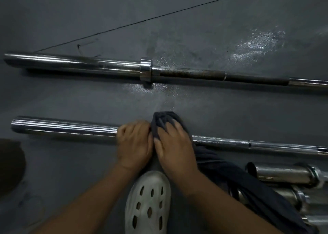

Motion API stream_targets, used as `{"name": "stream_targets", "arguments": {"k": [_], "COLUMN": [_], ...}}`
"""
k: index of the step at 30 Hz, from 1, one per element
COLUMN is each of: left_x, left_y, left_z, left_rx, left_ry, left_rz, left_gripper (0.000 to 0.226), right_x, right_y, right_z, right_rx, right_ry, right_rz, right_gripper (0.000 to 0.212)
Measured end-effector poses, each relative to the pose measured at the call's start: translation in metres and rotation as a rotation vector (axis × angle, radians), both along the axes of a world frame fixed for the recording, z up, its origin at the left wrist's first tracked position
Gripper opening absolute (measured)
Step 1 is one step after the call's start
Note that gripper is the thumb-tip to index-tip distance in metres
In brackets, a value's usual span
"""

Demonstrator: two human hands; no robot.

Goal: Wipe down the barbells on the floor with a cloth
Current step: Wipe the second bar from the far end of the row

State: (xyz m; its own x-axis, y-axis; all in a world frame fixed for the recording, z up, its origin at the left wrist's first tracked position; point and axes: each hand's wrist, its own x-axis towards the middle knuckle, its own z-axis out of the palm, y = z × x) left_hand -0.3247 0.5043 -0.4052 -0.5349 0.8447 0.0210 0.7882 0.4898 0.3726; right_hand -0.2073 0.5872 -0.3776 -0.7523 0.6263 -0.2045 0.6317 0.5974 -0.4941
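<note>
Left hand [134,141] curls round the near barbell [67,129], right hand [174,145] grips the dark cloth [163,118] over its collar; likely mid-task, rusty far barbell [195,73] seemingly unwiped.

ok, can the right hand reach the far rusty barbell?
Probably yes: only bare grey floor lies between the right hand and the far rusty steel barbell. It grips the dark grey cloth.

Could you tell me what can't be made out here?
Head view:
near barbell: a stretch hidden by cloth, left hand, right hand; right end cut off.
far barbell: right end cut off.
short bars: partly under cloth, count unclear.
dark shape, left edge: cut off, dim.
</note>
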Motion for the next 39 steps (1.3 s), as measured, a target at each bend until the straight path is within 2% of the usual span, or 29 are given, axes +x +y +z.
{"name": "stream_targets", "arguments": {"k": [4,6,9,11,12,14,16,18,20,25,29,32,34,36,38,39], "left_x": [-0.024,-0.039,-0.062,-0.068,-0.065,-0.046,-0.026,-0.028,-0.040,-0.068,-0.048,-0.034,-0.036,-0.035,-0.022,-0.014], "left_y": [0.033,0.057,0.086,0.088,0.083,0.062,0.041,0.041,0.056,0.105,0.082,0.055,0.046,0.046,0.046,0.044], "left_z": [0.002,0.008,0.016,0.021,0.020,0.011,-0.003,-0.012,-0.009,0.001,0.003,0.015,0.021,0.019,0.013,0.010], "left_rx": [-0.149,-0.194,-0.064,0.061,0.102,0.078,-0.004,-0.037,-0.068,-0.182,-0.065,0.014,0.034,0.022,-0.074,-0.116], "left_ry": [0.078,0.051,-0.062,-0.061,-0.041,-0.038,0.052,0.102,0.136,0.188,0.113,0.000,-0.065,-0.100,-0.074,-0.054], "left_rz": [-0.018,-0.016,-0.039,-0.047,-0.031,0.015,-0.038,-0.101,-0.094,-0.131,-0.080,0.012,0.049,0.074,0.049,0.020], "left_gripper": [0.020,0.024,0.020,0.017,0.016,0.017,0.029,0.034,0.032,0.038,0.026,0.025,0.024,0.023,0.027,0.029], "right_x": [0.024,0.023,0.019,0.023,0.025,0.028,0.024,0.010,-0.002,0.007,-0.003,-0.012,0.001,0.016,0.023,0.023], "right_y": [-0.005,0.004,0.010,0.014,0.019,0.038,0.056,0.056,0.047,0.067,0.076,0.046,0.030,0.038,0.048,0.047], "right_z": [-0.002,-0.003,0.002,0.005,0.007,0.008,0.003,-0.005,-0.008,0.008,0.023,0.022,0.020,0.014,0.006,0.006], "right_rx": [0.040,0.056,0.060,0.028,-0.007,-0.030,0.032,0.102,0.118,0.078,0.131,0.155,0.110,0.088,0.064,0.044], "right_ry": [0.013,-0.014,-0.020,0.035,0.081,0.177,0.130,-0.001,-0.052,0.014,0.163,0.073,0.058,0.053,-0.023,-0.067], "right_rz": [0.030,0.023,0.079,0.083,0.028,-0.222,-0.424,-0.341,-0.239,-0.181,-0.223,0.027,0.099,-0.008,-0.188,-0.197], "right_gripper": [0.040,0.038,0.041,0.042,0.041,0.035,0.026,0.028,0.038,0.039,0.053,0.050,0.045,0.040,0.036,0.039]}}
